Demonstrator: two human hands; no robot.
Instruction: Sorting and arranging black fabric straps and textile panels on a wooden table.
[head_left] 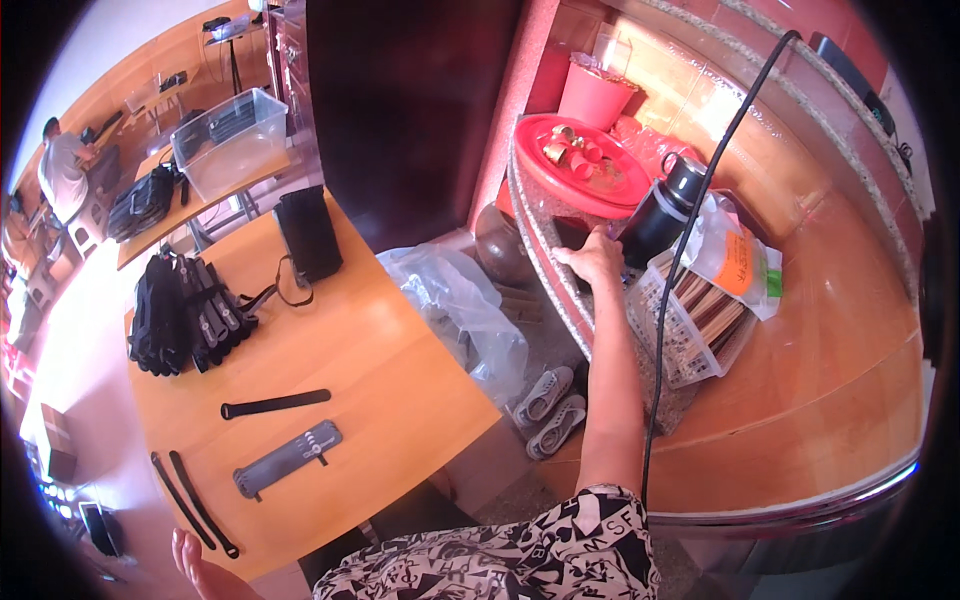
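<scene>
My right hand point(596, 260) reaches out over the curved ledge, beside a black vacuum flask point(655, 222). Its thumb is spread from the bent fingers, and I see nothing held; the fingertips are partly hidden. Low at the left, my left hand point(202, 572) is open and empty by the table's near edge. Closest to it lie two thin black straps point(188, 505). A grey flat pad with small tabs point(287, 460) rests on the wooden table point(390, 400), below a single black strap point(275, 403). Farther back are a pile of black and grey strapped pads point(190, 312) and a black pouch point(308, 235).
A red round tray point(540, 190) holds small items, with a pink bucket point(592, 95) behind. A white basket of sticks point(700, 310) stands right of my arm, crossed by a black cable point(690, 230). A plastic bag point(470, 320) and shoes point(548, 410) lie between. People sit far left.
</scene>
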